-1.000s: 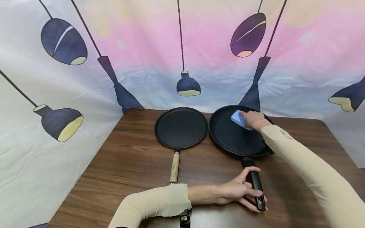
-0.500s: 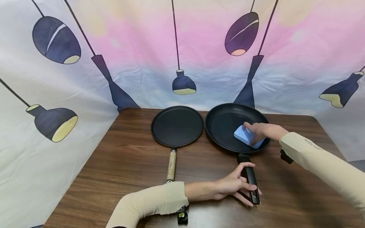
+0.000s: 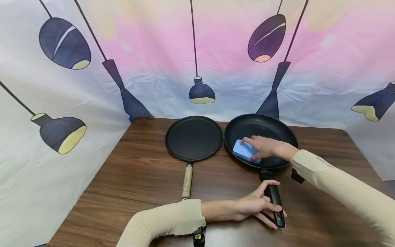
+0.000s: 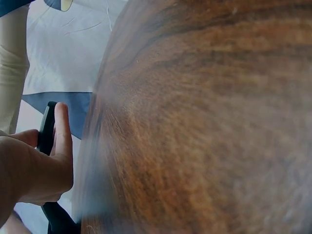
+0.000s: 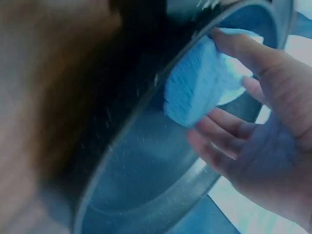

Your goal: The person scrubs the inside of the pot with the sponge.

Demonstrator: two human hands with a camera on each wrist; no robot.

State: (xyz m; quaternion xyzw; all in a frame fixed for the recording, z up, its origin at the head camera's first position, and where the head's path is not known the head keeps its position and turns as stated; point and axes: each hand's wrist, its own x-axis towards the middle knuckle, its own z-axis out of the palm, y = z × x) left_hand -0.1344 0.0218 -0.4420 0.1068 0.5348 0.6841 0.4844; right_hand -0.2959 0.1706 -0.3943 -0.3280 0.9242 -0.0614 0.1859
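A deep black frying pan (image 3: 262, 125) lies at the back right of the table. My right hand (image 3: 263, 146) pinches a light blue sponge (image 3: 245, 150) between thumb and fingers, against the near left part of the pan's inside. The right wrist view shows the sponge (image 5: 192, 80) close to the pan's rim, gripped along its edges. My left hand (image 3: 257, 206) holds the pan's black handle (image 3: 274, 195), thumb on one side and fingers on the other. In the left wrist view the handle (image 4: 47, 129) stands between the thumb and a straight finger.
Left of the frying pan lies a flat black griddle pan (image 3: 194, 137), close beside its rim, with a wooden handle (image 3: 187, 181) toward the front. My left forearm crosses near that handle's end. A printed cloth (image 3: 160, 85) hangs behind the brown wooden table (image 3: 123, 185).
My right hand has moved the sponge from the far middle of the pan to its near right, then across to the near left. My left hand keeps its grip on the handle.
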